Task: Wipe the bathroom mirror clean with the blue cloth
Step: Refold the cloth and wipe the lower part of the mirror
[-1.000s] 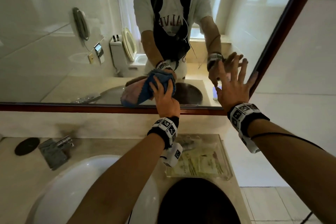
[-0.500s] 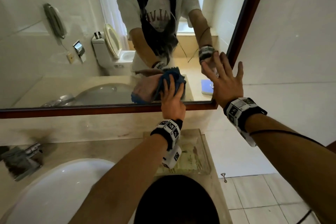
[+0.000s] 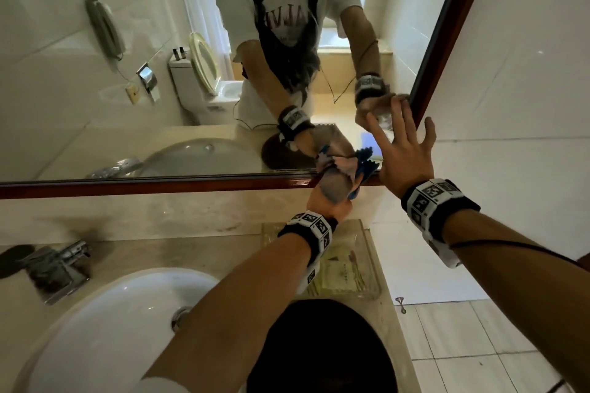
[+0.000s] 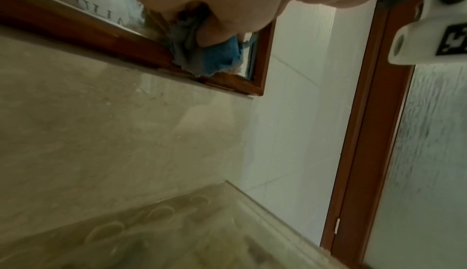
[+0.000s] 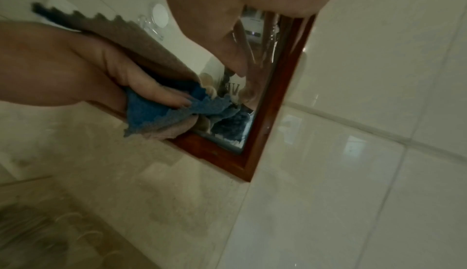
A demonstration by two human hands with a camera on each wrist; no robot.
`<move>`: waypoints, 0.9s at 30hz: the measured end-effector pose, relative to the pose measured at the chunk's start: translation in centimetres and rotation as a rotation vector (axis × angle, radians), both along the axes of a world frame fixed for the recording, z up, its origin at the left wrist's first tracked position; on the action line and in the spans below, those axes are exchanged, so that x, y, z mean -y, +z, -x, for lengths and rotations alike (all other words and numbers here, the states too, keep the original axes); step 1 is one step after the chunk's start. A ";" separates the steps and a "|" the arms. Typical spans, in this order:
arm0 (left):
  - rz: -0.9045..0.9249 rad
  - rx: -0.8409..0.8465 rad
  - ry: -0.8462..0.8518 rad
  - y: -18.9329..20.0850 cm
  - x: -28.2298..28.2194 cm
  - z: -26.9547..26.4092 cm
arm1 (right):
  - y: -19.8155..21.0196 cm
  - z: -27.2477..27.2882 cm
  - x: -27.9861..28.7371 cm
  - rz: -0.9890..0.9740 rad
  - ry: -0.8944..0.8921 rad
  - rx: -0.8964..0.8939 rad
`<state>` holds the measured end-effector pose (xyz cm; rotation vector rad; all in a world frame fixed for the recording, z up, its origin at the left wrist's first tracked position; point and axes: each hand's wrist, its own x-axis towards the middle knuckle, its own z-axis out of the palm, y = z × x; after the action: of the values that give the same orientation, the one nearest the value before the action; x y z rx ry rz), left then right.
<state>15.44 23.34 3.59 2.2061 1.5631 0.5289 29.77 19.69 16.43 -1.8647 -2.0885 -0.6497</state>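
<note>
The mirror (image 3: 159, 73) has a dark wooden frame (image 3: 127, 183). My left hand (image 3: 330, 201) grips the bunched blue cloth (image 3: 367, 163), whose other side is grey-pink, and presses it on the glass where it meets the bottom frame, near the right corner. In the left wrist view the cloth (image 4: 215, 59) hangs over the frame (image 4: 76, 27) under my palm (image 4: 215, 3). My right hand (image 3: 402, 150) lies flat on the glass with its fingers spread, by the right frame. In the right wrist view its fingers (image 5: 227, 33) touch the mirror (image 5: 252, 103) above the cloth (image 5: 151, 111).
Below the mirror lie a stone counter, a white basin (image 3: 111, 329) and a chrome tap (image 3: 60, 268). A clear tray (image 3: 370, 284) of sachets sits under my left wrist. A dark round shape (image 3: 319, 344) fills the bottom. White tiled wall (image 3: 510, 105) is on the right.
My left hand has slid the cloth rightward and down along the mirror to the bottom frame near the corner. My right hand has stayed flat at the mirror's right edge.
</note>
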 end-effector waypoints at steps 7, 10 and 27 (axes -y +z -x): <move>-0.273 -0.058 -0.049 1.4 0.6 3.4 | -3.8 2.5 0.7 0.036 0.173 -0.061; -0.374 -0.102 -0.096 1.9 0.6 5.6 | -4.7 4.6 0.8 0.120 0.186 -0.057; -0.270 0.001 0.173 2.3 1.7 23.8 | -4.2 19.8 -1.2 0.012 0.104 0.006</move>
<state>-8.39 21.63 5.89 2.2701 1.7825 0.8363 9.95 20.92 12.27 -1.7483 -2.1815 -0.6195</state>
